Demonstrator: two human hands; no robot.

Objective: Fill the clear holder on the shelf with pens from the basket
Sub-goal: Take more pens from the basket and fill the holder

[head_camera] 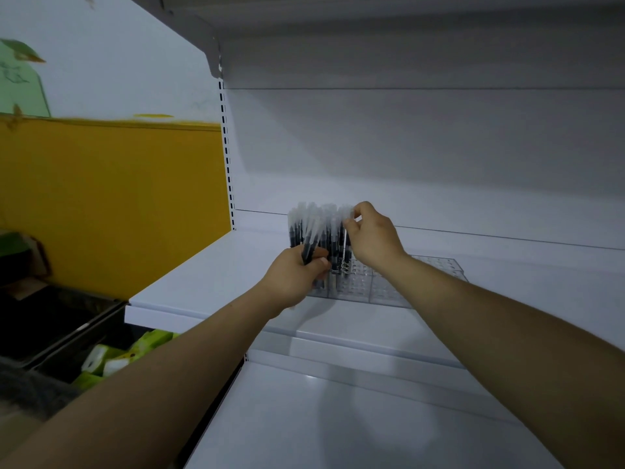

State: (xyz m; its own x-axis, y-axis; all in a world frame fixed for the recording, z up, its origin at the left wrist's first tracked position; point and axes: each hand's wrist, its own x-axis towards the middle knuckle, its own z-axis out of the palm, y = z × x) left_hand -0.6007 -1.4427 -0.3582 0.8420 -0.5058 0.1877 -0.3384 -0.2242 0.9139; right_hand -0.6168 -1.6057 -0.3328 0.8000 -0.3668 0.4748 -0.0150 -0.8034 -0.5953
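A clear holder [436, 267] with rows of round holes lies on the white shelf [209, 275]. Its left part is packed with upright black pens with frosted caps [324, 225]; the holes to the right stand open. My left hand [297, 277] grips a small bundle of the same pens [313, 240] in front of the holder's left end. My right hand [370, 236] pinches the cap of one pen [345, 238] standing at the right edge of the packed group. The basket is not in view.
A lower white shelf [338, 418] runs beneath. At lower left a dark bin [61, 319] stands beside green and white packets [111, 357]. A yellow wall panel [111, 198] lies left of the shelving upright. An upper shelf overhangs the top.
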